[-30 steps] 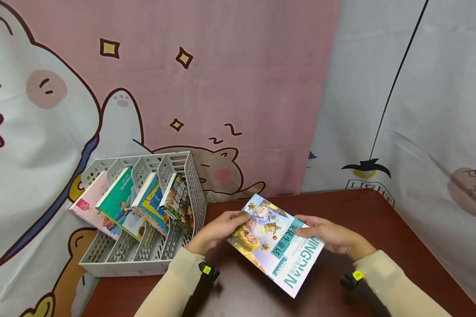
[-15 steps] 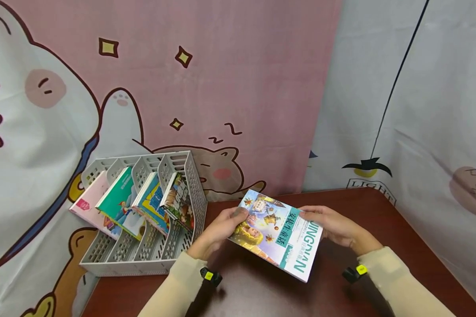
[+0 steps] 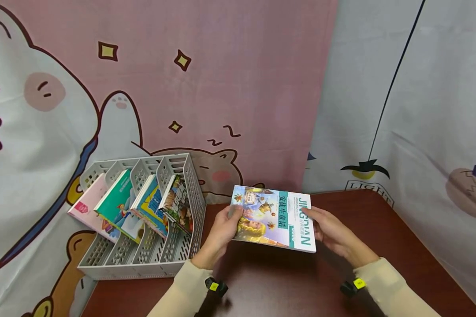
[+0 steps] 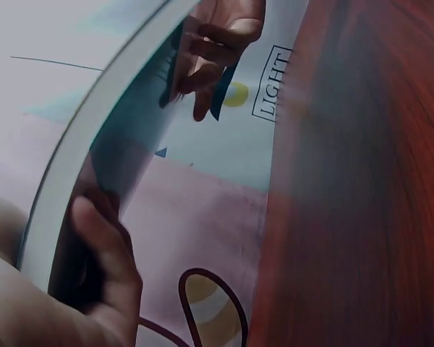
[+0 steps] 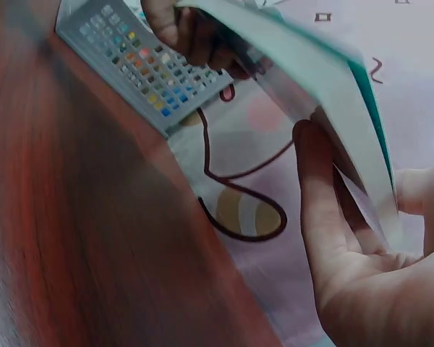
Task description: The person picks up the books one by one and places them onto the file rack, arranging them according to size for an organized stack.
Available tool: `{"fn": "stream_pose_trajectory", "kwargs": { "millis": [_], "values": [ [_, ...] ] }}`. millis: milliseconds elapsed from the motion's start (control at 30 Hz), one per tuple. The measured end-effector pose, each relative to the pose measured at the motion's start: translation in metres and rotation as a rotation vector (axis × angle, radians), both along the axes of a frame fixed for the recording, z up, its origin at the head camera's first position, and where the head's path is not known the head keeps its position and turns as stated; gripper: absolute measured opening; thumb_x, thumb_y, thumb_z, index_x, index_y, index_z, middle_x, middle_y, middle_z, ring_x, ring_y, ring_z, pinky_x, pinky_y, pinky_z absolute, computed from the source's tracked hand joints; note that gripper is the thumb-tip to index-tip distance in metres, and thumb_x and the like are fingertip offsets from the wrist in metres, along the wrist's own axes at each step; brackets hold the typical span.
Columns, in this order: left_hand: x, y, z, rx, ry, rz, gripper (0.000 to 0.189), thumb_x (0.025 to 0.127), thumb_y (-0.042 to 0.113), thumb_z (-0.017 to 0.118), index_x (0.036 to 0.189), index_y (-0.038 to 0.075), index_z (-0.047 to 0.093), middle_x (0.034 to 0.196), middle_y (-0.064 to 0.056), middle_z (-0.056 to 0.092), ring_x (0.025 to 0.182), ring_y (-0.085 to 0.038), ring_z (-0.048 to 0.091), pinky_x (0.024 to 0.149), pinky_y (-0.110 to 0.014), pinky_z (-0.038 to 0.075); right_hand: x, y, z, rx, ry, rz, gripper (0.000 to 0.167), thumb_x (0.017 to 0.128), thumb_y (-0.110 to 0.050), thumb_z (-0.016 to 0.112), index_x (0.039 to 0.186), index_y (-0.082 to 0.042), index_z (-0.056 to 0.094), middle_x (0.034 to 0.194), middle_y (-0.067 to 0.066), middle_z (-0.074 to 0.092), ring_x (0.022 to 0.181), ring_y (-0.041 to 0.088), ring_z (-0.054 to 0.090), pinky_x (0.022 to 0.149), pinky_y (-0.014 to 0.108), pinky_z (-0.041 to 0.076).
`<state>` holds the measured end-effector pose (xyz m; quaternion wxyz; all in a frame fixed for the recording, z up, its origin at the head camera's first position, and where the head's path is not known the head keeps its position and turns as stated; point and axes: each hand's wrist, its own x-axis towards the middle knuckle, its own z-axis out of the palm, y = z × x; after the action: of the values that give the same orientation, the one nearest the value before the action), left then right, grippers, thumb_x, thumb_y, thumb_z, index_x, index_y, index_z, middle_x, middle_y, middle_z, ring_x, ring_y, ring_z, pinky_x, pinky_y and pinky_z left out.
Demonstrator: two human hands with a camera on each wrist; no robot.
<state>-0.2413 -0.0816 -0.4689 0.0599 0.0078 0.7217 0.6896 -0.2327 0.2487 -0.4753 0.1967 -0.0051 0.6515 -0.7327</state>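
Observation:
A children's book [image 3: 270, 219] with a colourful cover and a white-and-teal title band is held above the table in the head view. At its left edge, my left hand [image 3: 223, 231] grips it, thumb on the cover and fingers beneath. My right hand [image 3: 336, 232] holds the opposite edge the same way. The left wrist view shows the book's page edge [image 4: 94, 123] close up, with fingers against the underside. In the right wrist view, the right hand [image 5: 369, 267] has the book between thumb and fingers.
A grey perforated rack [image 3: 139, 270] with several slots stands left on the brown table [image 3: 262, 295]. It holds a pink book [image 3: 97, 207], a green book [image 3: 120, 204], blue-and-yellow books [image 3: 152, 207] and a dark-covered book [image 3: 178, 202]. A printed cloth [image 3: 238, 88] hangs behind.
The book has turned counter-clockwise from a slanted position to nearly level, its lower right corner swinging up. Both hands keep hold, and the right fingers have shifted along its edge.

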Motion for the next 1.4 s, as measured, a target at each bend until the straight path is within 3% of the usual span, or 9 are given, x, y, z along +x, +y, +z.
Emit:
{"fn": "stream_pose_trajectory", "kwargs": {
  "millis": [167, 300, 567, 667, 900, 1000, 1133, 1267, 1400],
  "values": [
    [0.006, 0.007, 0.001, 0.004, 0.035, 0.102, 0.042, 0.116, 0.035, 0.058, 0.138, 0.001, 0.065, 0.101, -0.006, 0.076, 0.083, -0.01, 0.07, 0.078, -0.027, 0.058, 0.007, -0.014, 0.002, -0.022, -0.013, -0.024, 0.071, 0.118, -0.043, 0.052, 0.17, -0.001, 0.029, 0.12, -0.004, 0.081, 0.104, 0.012, 0.08, 0.088, 0.033, 0.068],
    [0.014, 0.017, 0.0, 0.013, 0.053, 0.141, 0.042, 0.117, 0.034, 0.056, 0.139, -0.001, 0.064, 0.11, -0.012, 0.075, 0.088, -0.012, 0.069, 0.08, -0.028, 0.058, 0.01, -0.025, 0.004, 0.0, -0.009, -0.092, 0.07, 0.118, -0.042, 0.051, 0.172, -0.006, 0.024, 0.118, -0.003, 0.079, 0.101, 0.014, 0.08, 0.085, 0.037, 0.069],
    [0.019, 0.024, -0.003, 0.025, 0.042, 0.134, 0.041, 0.117, 0.033, 0.054, 0.137, -0.001, 0.063, 0.109, -0.012, 0.075, 0.089, -0.011, 0.069, 0.082, -0.028, 0.058, 0.007, -0.027, 0.004, 0.02, 0.103, -0.129, 0.06, 0.12, -0.037, 0.047, 0.165, -0.001, 0.029, 0.11, 0.0, 0.079, 0.09, 0.017, 0.081, 0.074, 0.041, 0.07],
    [0.019, 0.022, -0.004, 0.042, 0.031, 0.103, 0.042, 0.117, 0.034, 0.055, 0.139, -0.001, 0.061, 0.107, -0.01, 0.075, 0.087, -0.01, 0.069, 0.081, -0.027, 0.058, 0.005, -0.024, 0.002, 0.031, 0.13, -0.114, 0.059, 0.12, -0.038, 0.046, 0.164, -0.002, 0.029, 0.11, 0.0, 0.079, 0.09, 0.017, 0.08, 0.073, 0.041, 0.069],
    [0.013, 0.014, -0.004, 0.066, -0.058, 0.012, 0.037, 0.116, 0.036, 0.057, 0.135, 0.004, 0.057, 0.079, 0.004, 0.064, 0.062, -0.007, 0.06, 0.055, -0.026, 0.051, -0.002, -0.013, 0.003, 0.057, 0.12, -0.073, 0.062, 0.119, -0.04, 0.05, 0.165, -0.003, 0.029, 0.11, 0.0, 0.08, 0.09, 0.017, 0.08, 0.072, 0.038, 0.069],
    [0.006, 0.006, -0.003, 0.033, -0.045, 0.001, 0.038, 0.115, 0.038, 0.059, 0.134, 0.006, 0.057, 0.081, 0.006, 0.061, 0.068, -0.006, 0.058, 0.064, -0.024, 0.048, -0.004, -0.005, 0.004, 0.057, 0.1, -0.018, 0.067, 0.118, -0.04, 0.052, 0.169, -0.004, 0.027, 0.111, 0.001, 0.08, 0.093, 0.016, 0.081, 0.075, 0.035, 0.068],
    [-0.003, -0.008, 0.002, -0.005, -0.047, -0.031, 0.046, 0.111, 0.044, 0.066, 0.142, 0.01, 0.059, 0.097, 0.003, 0.064, 0.081, -0.009, 0.06, 0.074, -0.028, 0.049, -0.006, 0.004, 0.004, 0.041, 0.082, 0.083, 0.072, 0.117, -0.039, 0.054, 0.171, -0.003, 0.023, 0.112, 0.0, 0.081, 0.096, 0.016, 0.081, 0.081, 0.033, 0.068],
    [-0.007, -0.021, 0.008, -0.039, -0.106, -0.152, 0.044, 0.107, 0.044, 0.073, 0.136, 0.011, 0.07, 0.102, -0.001, 0.071, 0.079, -0.012, 0.066, 0.069, -0.032, 0.059, -0.008, 0.012, 0.002, 0.037, 0.082, 0.172, 0.073, 0.118, -0.037, 0.053, 0.173, -0.002, 0.02, 0.116, -0.001, 0.082, 0.099, 0.016, 0.082, 0.083, 0.034, 0.069],
    [-0.008, -0.026, 0.014, -0.134, -0.13, -0.378, 0.038, 0.105, 0.046, 0.076, 0.119, 0.01, 0.079, 0.097, -0.001, 0.076, 0.08, -0.012, 0.071, 0.07, -0.032, 0.063, -0.009, 0.018, 0.0, 0.039, 0.071, 0.245, 0.072, 0.118, -0.035, 0.053, 0.173, -0.001, 0.021, 0.121, 0.001, 0.082, 0.103, 0.018, 0.082, 0.087, 0.037, 0.069]
  ]
}}
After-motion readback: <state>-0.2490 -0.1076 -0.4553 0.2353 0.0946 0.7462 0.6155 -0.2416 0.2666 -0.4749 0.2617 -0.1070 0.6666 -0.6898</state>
